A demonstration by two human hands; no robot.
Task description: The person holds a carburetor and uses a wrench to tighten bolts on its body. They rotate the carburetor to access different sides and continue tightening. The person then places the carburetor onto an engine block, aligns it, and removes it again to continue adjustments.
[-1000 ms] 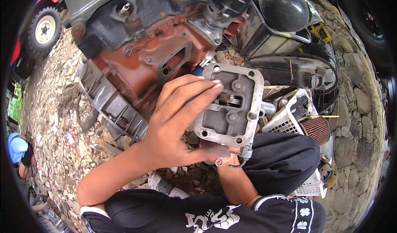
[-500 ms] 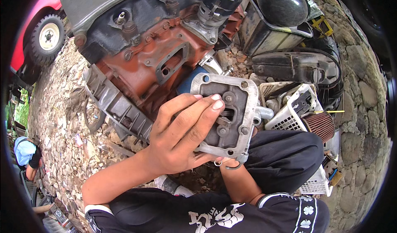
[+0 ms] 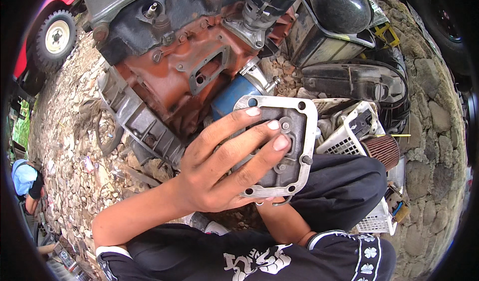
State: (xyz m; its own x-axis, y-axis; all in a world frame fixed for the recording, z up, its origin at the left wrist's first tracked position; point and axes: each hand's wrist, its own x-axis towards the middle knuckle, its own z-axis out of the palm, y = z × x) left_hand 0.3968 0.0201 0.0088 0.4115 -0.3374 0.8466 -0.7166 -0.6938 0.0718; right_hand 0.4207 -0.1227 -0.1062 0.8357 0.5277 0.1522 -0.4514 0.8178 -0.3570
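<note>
A grey cast-metal cover is held up in front of me, its flat holed rim and recessed inner side facing up. My left hand lies over its left part, fingers stretched across the recess and pressed on the metal. From the lower right comes my other forearm; my right hand is almost wholly hidden beneath the cover, which rests over it. A small dark hook and a ring show at the cover's lower edge. Beyond stands a red-brown engine block with a rectangular port flange.
A blue oil filter and a finned metal housing sit by the engine. At right are a black tank, a white parts basket, a round pleated filter and a stone wall. Another person is far left.
The cover has tilted more toward me and shifted slightly right and down. My left fingers have spread and slid farther across it. The blue filter shows more.
</note>
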